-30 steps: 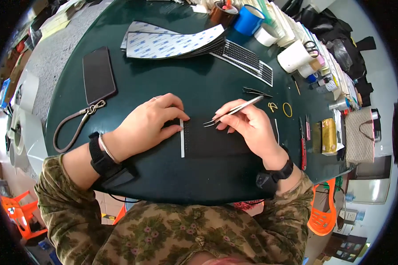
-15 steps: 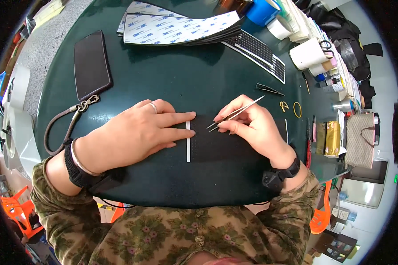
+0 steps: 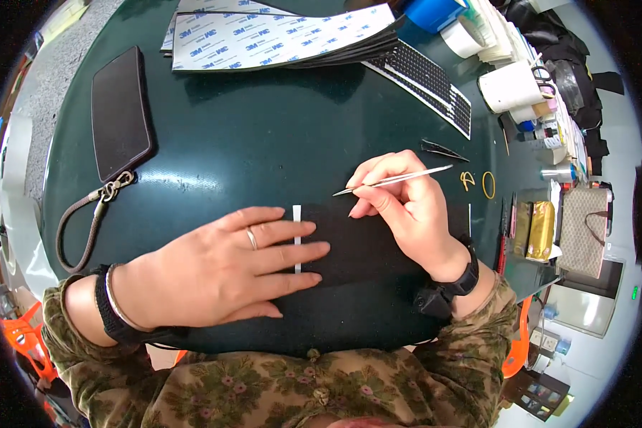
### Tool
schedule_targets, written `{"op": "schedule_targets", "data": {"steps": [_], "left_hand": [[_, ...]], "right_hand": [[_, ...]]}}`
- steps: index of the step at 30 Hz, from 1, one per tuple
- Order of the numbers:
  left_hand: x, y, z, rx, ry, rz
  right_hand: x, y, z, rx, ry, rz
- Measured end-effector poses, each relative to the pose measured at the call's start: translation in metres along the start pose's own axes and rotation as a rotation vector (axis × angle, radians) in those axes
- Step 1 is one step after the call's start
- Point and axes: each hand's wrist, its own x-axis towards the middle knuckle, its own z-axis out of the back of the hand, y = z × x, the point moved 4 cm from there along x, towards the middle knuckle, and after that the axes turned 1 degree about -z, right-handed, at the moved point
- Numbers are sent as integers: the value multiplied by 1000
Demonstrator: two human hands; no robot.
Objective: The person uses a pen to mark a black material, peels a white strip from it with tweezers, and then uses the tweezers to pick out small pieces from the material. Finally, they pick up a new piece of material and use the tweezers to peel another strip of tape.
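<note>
A thin black sheet [image 3: 367, 250] lies on the dark green table in front of me. Along its left edge runs a white strip [image 3: 297, 212], and another pale line shows at its right end. My left hand [image 3: 242, 264] rests flat across that strip, fingers spread, their tips on the sheet and nothing gripped. Between thumb and fingers, my right hand [image 3: 410, 214] holds metal tweezers [image 3: 417, 174] above the sheet. The tweezers point left, near the sheet's far edge, and their prongs look pressed together. Whether anything is between their tips is too small to tell.
A phone [image 3: 123, 114] with a cord loop lies at left. White-backed sheets [image 3: 271, 36] and a black perforated sheet [image 3: 428, 85] lie at the far side. To the right are black tweezers [image 3: 444, 150], a rubber band [image 3: 488, 185], tape rolls [image 3: 464, 36] and a gold packet [image 3: 541, 230].
My left hand has moved nearer me and spread its fingers over the strip. The tweezers have swung flatter and their tips, apart before, have come together. The whole view has shifted slightly.
</note>
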Motion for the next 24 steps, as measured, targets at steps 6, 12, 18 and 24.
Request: {"op": "schedule_targets", "data": {"steps": [6,12,18,24], "left_hand": [[3,-8,-2,-69,123,-11],[1,-9,-6,-49,153,-6],[3,-7,-6,-39,152,-8],[3,-6,-5,-36,139,1]], "right_hand": [[1,-1,-1,-107,50,84],[0,0,-2,-90,39,43],[1,0,-1,-109,39,55],[6,2,5,-81,29,-36]]}}
